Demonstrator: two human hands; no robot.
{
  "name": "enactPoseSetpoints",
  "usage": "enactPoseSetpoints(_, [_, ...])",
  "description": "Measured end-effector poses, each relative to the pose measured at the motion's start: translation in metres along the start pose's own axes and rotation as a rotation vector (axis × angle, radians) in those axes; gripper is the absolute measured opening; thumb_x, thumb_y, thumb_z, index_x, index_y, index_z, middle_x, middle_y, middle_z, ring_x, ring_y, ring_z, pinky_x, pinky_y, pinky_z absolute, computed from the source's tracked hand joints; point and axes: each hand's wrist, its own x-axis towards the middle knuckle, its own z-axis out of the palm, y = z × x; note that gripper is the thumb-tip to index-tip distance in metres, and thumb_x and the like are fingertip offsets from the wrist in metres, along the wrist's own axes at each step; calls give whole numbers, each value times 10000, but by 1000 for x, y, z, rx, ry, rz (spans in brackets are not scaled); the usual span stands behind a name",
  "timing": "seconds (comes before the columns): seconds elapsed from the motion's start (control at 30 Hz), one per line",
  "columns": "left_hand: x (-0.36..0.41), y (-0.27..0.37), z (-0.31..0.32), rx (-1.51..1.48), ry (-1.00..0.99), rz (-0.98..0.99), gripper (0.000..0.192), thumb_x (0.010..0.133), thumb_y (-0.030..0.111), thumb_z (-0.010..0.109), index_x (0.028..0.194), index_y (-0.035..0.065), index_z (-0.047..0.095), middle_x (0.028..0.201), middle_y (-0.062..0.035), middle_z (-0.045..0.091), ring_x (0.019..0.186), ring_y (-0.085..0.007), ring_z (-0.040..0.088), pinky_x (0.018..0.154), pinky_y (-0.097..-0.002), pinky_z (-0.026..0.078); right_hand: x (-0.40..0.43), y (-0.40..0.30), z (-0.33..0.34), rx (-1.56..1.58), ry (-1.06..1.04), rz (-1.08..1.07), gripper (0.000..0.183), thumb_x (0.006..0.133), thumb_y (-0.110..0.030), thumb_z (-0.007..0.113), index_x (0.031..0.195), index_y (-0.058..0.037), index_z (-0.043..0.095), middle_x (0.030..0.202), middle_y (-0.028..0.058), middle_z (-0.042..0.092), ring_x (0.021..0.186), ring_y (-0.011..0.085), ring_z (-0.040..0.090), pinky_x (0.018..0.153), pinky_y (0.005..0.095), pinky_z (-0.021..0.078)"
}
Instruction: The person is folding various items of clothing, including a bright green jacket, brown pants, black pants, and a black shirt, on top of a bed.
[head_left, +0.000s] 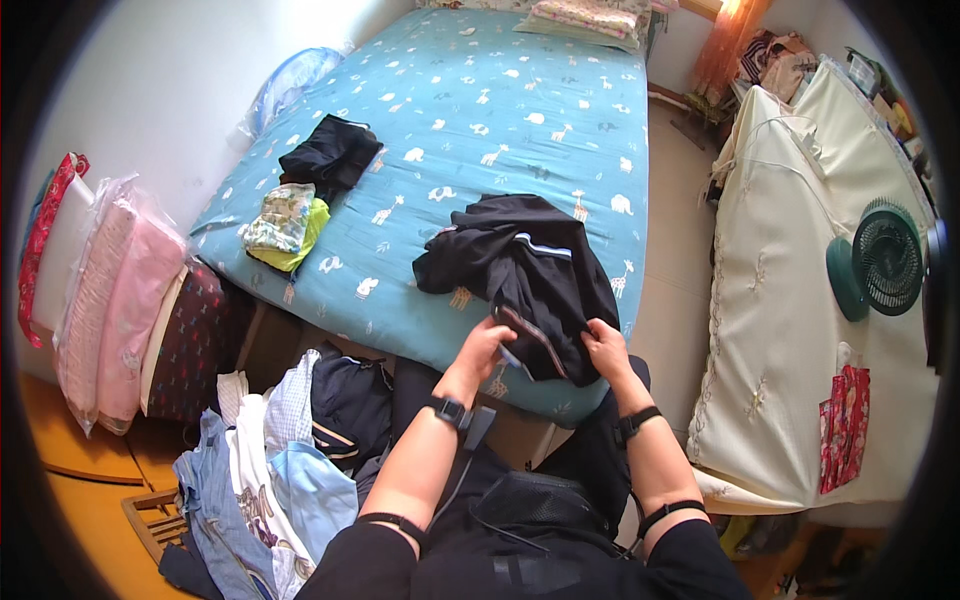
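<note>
A black garment with white-edged stripes lies bunched on the near right part of a bed with a blue animal-print sheet. My left hand pinches its near left edge beside a striped trim. At its near right edge, my right hand grips the dark cloth between thumb and fingers. Farther left on the bed rests a folded black garment. Just nearer than that lie a folded camouflage-patterned cloth and a bright yellow-green one, touching each other.
Clothes, including a light blue garment, are heaped on a wooden chair at lower left. Plastic-wrapped pink bedding stands by the wall. A green fan and a red patterned cloth rest on the cream-covered table at right.
</note>
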Motion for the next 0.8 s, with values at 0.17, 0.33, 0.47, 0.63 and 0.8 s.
enactPoseSetpoints(0.17, [-72, 23, 2, 291, -419, 37, 501, 930, 108, 787, 1409, -37, 764, 1275, -97, 823, 1142, -231, 753, 1074, -395, 588, -20, 34, -27, 245, -104, 141, 348, 1036, -249, 880, 1258, -29, 726, 957, 69, 744, 884, 161, 683, 864, 354, 603])
enactPoseSetpoints(0.33, [-145, 48, 60, 490, -193, -196, 662, 1136, 570, 756, 1421, -28, 748, 1266, -77, 817, 1146, -153, 734, 1023, -340, 588, -41, -105, -32, 218, -124, -121, 617, 1049, -337, 893, 1545, -69, 641, 1350, 167, 711, 982, 214, 745, 937, 377, 630])
enactPoseSetpoints(0.47, [-113, -3, 27, 615, -138, 234, 655, 1169, 569, 703, 1450, -23, 713, 1270, -124, 812, 1163, -218, 741, 1038, -380, 595, -67, -171, -33, 477, -555, 13, 769, 1082, -377, 872, 1665, -27, 513, 1372, 156, 708, 1174, 180, 723, 964, 356, 615])
enactPoseSetpoints(0.63, [-130, 22, 44, 535, -44, 335, 558, 1200, 522, 674, 1413, 11, 749, 1208, -26, 767, 1107, -139, 671, 1007, -335, 570, -73, -129, -34, 475, -532, -11, 446, 987, -29, 842, 1396, -37, 664, 1028, 17, 686, 954, 119, 673, 847, 310, 584])
enactPoseSetpoints(0.8, [-140, 53, 41, 174, 302, 227, 615, 1168, 592, 696, 1299, -6, 758, 1138, -35, 785, 1018, -177, 726, 901, -342, 603, -69, -131, -60, 622, -364, -86, 162, 969, 103, 742, 1083, -11, 732, 938, -14, 687, 879, 99, 665, 804, 290, 572])
